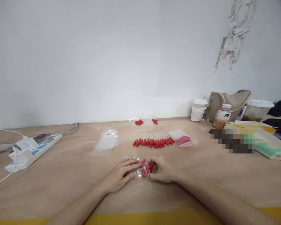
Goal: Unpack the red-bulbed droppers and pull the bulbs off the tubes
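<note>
A clear zip-lock plastic bag point(138, 173) lies on the table in front of me, with red-tipped sticks point(144, 171) inside; their red ends are at the bag's mouth on the right. My left hand point(121, 175) holds the bag's left part between the thumb and the fingers. At the mouth, my right hand point(162, 169) has its fingers curled and pinched on the bag's edge, close to the red tips. Just beyond, a row of red-tipped white sticks point(154, 142) is fanned out. Flat clear bags point(106, 142) lie to the left, and filled bags point(184, 139) to the right.
More red pieces point(139, 122) in clear plastic lie by the wall. A power strip point(37, 151) with chargers and cables is at the left. On the right stand a lidded cup point(199, 110), a bottle point(222, 117), a grey bag point(216, 101) and a tissue pack point(271, 150).
</note>
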A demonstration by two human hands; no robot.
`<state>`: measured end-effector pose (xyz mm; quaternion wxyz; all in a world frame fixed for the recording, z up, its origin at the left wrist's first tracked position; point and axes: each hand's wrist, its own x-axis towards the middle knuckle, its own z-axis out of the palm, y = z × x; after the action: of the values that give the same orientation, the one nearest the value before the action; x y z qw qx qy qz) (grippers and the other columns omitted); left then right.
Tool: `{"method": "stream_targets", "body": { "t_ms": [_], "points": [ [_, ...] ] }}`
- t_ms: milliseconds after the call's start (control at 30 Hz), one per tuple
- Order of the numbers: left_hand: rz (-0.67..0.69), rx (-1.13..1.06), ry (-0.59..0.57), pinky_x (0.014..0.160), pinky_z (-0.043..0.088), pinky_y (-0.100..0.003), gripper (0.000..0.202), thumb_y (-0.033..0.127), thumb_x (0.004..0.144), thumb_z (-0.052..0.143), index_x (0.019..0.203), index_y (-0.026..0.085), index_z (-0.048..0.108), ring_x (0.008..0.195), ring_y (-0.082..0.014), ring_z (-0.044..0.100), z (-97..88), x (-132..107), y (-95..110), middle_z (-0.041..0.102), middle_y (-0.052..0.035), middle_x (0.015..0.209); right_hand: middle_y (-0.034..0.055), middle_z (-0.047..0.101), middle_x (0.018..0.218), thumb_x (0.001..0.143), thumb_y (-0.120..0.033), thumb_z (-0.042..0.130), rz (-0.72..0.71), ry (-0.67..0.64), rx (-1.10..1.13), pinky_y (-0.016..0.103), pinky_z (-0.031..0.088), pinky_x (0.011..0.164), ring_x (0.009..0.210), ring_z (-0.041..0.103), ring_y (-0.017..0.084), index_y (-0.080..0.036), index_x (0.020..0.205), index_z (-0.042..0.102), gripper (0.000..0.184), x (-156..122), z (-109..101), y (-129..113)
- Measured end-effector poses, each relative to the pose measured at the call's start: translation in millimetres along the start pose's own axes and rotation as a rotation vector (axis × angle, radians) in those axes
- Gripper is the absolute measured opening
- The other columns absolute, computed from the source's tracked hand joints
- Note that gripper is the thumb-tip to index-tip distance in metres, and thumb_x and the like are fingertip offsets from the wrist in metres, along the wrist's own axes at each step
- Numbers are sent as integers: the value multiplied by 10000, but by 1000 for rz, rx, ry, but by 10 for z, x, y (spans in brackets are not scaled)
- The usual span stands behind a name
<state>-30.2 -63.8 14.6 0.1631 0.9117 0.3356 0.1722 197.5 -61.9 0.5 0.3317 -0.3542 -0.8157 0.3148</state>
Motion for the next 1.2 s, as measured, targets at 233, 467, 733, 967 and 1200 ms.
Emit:
{"method": "stream_targets", "body": {
  "t_ms": [233,467,733,967,1200],
  "points": [
    [-22,9,-17,1008,307,-384,372,347,875,406,1245,315,434,1196,-183,395,-22,-4,8,446,-16,1302,-93,471,470,527,-109,645,264,-32,329,154,328,409,418,423,45,-158,768,561,259,13,-204,150],
    [-32,15,-5,1004,307,-416,379,355,865,423,1243,326,434,1208,-203,383,-1,-12,-29,433,-19,1315,-21,629,660,515,-204,742,391,-84,749,233,487,614,604,604,99,-141,847,572,378,-47,-302,209],
    [-18,-36,-26,1020,287,-407,395,346,873,405,1268,331,398,1216,-200,370,-39,-1,31,420,-8,1326,33,647,598,578,-214,710,619,144,657,160,443,426,442,555,70,-127,704,560,215,-28,-647,221],
    [-239,-236,238,1003,320,-371,313,399,829,470,1065,250,613,1168,-228,427,-115,143,70,495,-28,1252,30,645,664,666,-317,655,236,678,318,207,477,484,526,583,105,-150,798,577,227,-46,-1049,100],
    [-705,-1372,176,767,499,-260,228,313,813,540,776,103,619,770,-151,633,-91,893,461,662,-92,791,93,642,900,809,-124,487,-590,672,-658,260,501,712,817,597,152,-151,946,610,186,-22,-379,19]
  ]
}}
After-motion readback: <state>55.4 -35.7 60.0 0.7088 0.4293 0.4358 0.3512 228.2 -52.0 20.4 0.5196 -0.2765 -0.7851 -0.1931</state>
